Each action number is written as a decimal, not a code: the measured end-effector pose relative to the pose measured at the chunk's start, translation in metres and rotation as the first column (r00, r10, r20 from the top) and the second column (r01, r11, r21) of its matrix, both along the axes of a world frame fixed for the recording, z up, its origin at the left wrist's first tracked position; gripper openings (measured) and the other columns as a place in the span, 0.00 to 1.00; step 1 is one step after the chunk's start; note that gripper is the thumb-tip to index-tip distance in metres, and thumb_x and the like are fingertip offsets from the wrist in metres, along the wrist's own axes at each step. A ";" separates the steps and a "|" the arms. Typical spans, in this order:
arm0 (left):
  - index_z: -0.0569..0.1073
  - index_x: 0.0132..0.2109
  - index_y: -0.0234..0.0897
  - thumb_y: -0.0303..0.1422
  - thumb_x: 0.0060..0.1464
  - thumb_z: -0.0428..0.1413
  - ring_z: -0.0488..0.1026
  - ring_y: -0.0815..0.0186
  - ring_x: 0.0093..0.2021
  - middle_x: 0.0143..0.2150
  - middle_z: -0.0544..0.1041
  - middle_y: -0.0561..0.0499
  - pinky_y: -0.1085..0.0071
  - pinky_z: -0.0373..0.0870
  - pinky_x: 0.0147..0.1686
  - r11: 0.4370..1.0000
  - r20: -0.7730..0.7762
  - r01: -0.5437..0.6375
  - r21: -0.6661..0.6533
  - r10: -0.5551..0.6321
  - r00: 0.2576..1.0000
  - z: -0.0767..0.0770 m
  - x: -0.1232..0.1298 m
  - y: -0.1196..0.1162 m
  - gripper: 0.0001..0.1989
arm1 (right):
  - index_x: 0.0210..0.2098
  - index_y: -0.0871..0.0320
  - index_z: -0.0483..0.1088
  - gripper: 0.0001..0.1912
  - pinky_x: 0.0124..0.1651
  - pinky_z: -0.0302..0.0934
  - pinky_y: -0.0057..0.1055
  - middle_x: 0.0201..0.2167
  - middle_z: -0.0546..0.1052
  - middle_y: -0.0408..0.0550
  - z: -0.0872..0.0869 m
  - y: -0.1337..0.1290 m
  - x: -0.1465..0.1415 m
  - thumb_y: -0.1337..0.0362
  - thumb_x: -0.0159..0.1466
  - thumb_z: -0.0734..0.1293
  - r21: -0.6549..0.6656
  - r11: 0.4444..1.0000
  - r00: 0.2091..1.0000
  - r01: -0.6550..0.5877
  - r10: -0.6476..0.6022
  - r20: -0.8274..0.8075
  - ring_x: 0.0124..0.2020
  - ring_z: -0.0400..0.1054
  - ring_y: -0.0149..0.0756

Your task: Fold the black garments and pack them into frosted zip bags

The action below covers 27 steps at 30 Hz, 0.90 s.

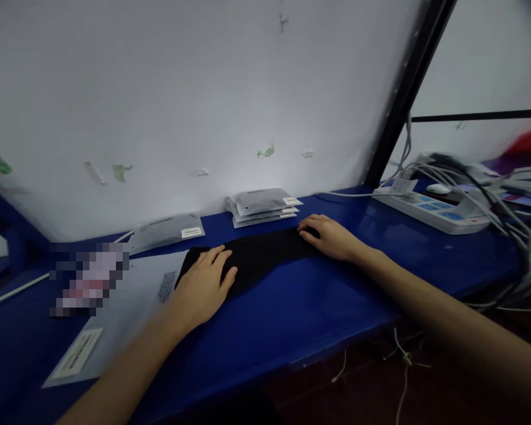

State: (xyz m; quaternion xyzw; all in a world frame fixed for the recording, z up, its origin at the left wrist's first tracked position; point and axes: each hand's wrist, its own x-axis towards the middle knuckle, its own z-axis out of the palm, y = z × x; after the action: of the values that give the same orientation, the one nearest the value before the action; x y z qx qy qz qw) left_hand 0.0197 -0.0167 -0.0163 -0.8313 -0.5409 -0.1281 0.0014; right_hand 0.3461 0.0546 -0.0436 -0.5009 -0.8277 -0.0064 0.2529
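Observation:
A black cloth [261,255] lies flat and lengthwise across the blue table. My left hand [206,283] rests on its left end, palm down with the fingers apart. At the cloth's right end, my right hand [325,236] touches the edge with its fingers curled; what lies under the fingertips is hidden. Partly beneath my left forearm is a large translucent bag [128,301] with a white label and small print. Behind the cloth sits a stack of several packed grey bags [263,203], and one more packed bag [166,231] lies to the left of it.
On the right of the blue table [301,307] are a white power strip [433,213] and a bundle of cables [508,218]. A pixelated object [92,280] lies at the left. The white wall [248,106] rises behind, with a dark post [398,106] at its right.

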 end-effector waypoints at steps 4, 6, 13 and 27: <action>0.64 0.64 0.36 0.44 0.68 0.41 0.62 0.50 0.64 0.66 0.63 0.42 0.50 0.66 0.57 1.000 0.009 0.016 0.000 -0.016 1.000 -0.001 -0.001 0.002 0.25 | 0.42 0.55 0.72 0.11 0.54 0.63 0.46 0.45 0.76 0.53 -0.002 0.000 0.000 0.61 0.66 0.60 -0.003 1.000 1.000 0.010 -0.010 -0.027 0.49 0.69 0.46; 0.64 0.63 0.37 0.44 0.68 0.41 0.63 0.51 0.64 0.66 0.64 0.42 0.50 0.67 0.57 1.000 0.020 0.026 0.009 -0.026 0.999 -0.001 -0.002 0.002 0.25 | 0.42 0.54 0.72 0.10 0.55 0.63 0.46 0.45 0.77 0.52 -0.003 0.000 0.000 0.63 0.65 0.61 -0.008 1.000 1.000 0.006 -0.006 -0.027 0.49 0.69 0.45; 0.64 0.64 0.37 0.45 0.67 0.41 0.62 0.48 0.64 0.67 0.63 0.42 0.48 0.67 0.56 1.000 0.007 0.015 -0.025 -0.015 1.000 0.000 -0.002 0.001 0.25 | 0.41 0.55 0.71 0.09 0.53 0.64 0.47 0.43 0.77 0.52 -0.003 -0.001 0.004 0.65 0.60 0.63 -0.046 0.998 0.998 0.046 -0.047 -0.032 0.49 0.70 0.47; 0.65 0.62 0.36 0.43 0.67 0.43 0.62 0.51 0.64 0.65 0.65 0.42 0.50 0.65 0.58 0.999 0.029 0.045 -0.015 -0.045 0.999 0.004 0.001 -0.002 0.24 | 0.39 0.55 0.71 0.09 0.53 0.62 0.50 0.42 0.77 0.52 -0.002 -0.003 0.007 0.62 0.60 0.62 -0.055 0.994 0.996 0.090 -0.091 -0.010 0.47 0.68 0.48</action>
State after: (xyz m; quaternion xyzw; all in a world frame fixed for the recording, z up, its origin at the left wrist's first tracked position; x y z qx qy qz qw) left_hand 0.0205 -0.0185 -0.0124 -0.8413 -0.5229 -0.1359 -0.0158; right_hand 0.3533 0.0516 -0.0451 -0.5446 -0.8025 0.0076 0.2436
